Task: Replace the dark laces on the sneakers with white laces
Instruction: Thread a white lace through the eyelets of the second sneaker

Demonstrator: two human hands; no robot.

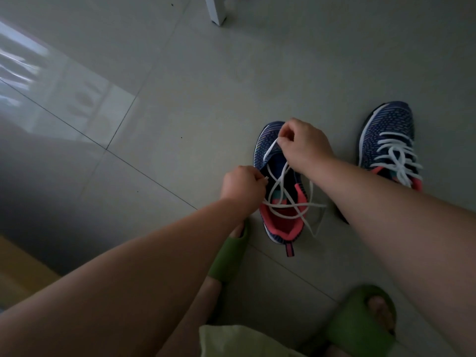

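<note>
**Threading a white lace into the second sneaker**

Both hands work over one sneaker (280, 191) on the floor (180, 99), its toe pointing away from the person and its heel nearest. The right hand (304, 143) sits over the toe end, pinching the white lace (283, 191) near the front eyelets. The left hand (242, 184) is closer in, at the shoe's left side, pinching the lace tip. Loose lace crosses the shoe's opening. To the right of the right hand, the other sneaker (386, 140) already wears white laces.
</note>
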